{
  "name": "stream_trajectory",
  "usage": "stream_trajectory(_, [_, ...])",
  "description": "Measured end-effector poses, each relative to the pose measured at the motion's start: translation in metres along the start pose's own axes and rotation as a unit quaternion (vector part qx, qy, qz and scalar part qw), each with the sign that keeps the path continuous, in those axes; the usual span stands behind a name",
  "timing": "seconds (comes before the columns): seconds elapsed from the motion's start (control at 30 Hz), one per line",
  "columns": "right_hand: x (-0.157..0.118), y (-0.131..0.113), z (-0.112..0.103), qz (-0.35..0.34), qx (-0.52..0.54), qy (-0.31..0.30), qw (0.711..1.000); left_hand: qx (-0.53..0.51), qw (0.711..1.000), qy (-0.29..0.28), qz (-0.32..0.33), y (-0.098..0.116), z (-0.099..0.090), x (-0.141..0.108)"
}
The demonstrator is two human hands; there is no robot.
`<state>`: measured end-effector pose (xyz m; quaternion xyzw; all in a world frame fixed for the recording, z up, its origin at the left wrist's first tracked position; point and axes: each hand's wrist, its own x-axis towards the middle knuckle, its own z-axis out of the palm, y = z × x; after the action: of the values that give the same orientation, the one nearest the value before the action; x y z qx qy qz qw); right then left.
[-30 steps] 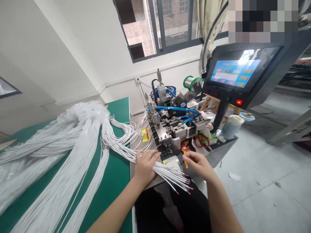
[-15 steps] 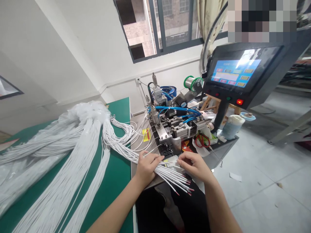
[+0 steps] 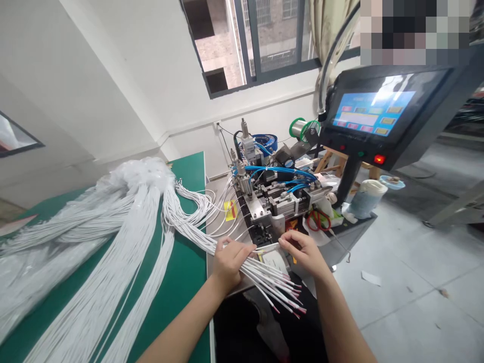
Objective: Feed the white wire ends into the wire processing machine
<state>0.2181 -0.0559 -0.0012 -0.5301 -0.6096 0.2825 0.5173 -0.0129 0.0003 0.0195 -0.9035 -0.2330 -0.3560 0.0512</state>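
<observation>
My left hand is closed around a bundle of white cables, whose reddish ends fan out below and to the right. Just right of it, my right hand pinches the end of one white cable held apart from the bundle. That single cable runs between the two hands, in front of the machine with its metal blocks and blue tubes. From my left hand the bundle leads back leftward to the green table.
More white cables, partly under clear plastic, cover the green table. At the right stand a control screen, red-handled scissors and a bluish container. A green-rimmed wire spool sits behind the machine.
My right hand has risen slightly towards the machine with the single cable. My left hand keeps its hold on the bundle. The view has shifted a little.
</observation>
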Motion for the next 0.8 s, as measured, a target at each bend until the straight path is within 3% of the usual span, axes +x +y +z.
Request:
stream_trajectory(0.23, [0.004, -0.002, 0.002, 0.025, 0.001, -0.013, 1.000, -0.001, 1.000, 0.005, 0.012, -0.001, 0.003, 0.000])
stream_trajectory(0.43, [0.013, -0.003, 0.017, 0.028, 0.116, 0.025, 0.993, -0.026, 0.999, -0.001, 0.037, -0.004, 0.005, 0.000])
stream_trajectory(0.6, [0.018, 0.003, 0.026, 0.044, 0.197, 0.015, 0.979, -0.035, 0.999, -0.027, 0.032, -0.005, 0.006, -0.001])
stream_trajectory(0.7, [0.018, 0.008, 0.023, 0.039, 0.150, 0.047, 0.987, -0.007, 0.999, -0.038, -0.002, -0.004, 0.007, -0.002])
stream_trajectory(0.8, [0.020, 0.013, 0.019, 0.017, 0.023, 0.062, 0.998, 0.024, 0.998, -0.048, -0.032, -0.002, 0.009, -0.003])
